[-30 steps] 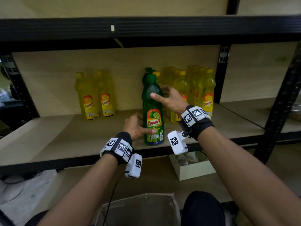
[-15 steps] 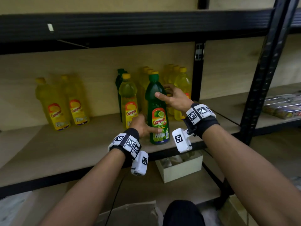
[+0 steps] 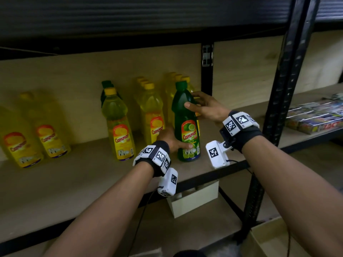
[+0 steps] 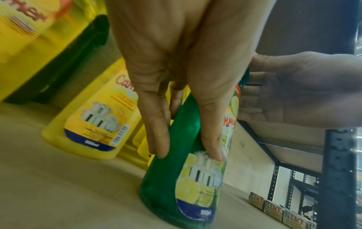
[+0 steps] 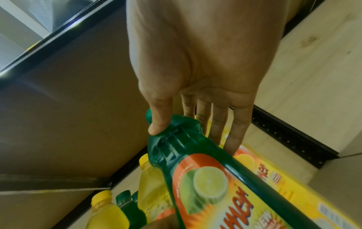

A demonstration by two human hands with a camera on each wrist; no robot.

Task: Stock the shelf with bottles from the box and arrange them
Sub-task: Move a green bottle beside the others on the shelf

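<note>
While both hands (image 3: 207,108) reach forward, their fingers (image 4: 158,139) clasp the green bottle (image 3: 186,127).

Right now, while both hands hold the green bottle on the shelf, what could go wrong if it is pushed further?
1. The tall green plastic bottle stands tight against the yellow plastic bottles; a push could topple them.
2. The right hand holds it only high at the shoulder and the left hand low, so it may tilt.
3. It stands near the wooden shelf board's front edge and could slip off.
</note>
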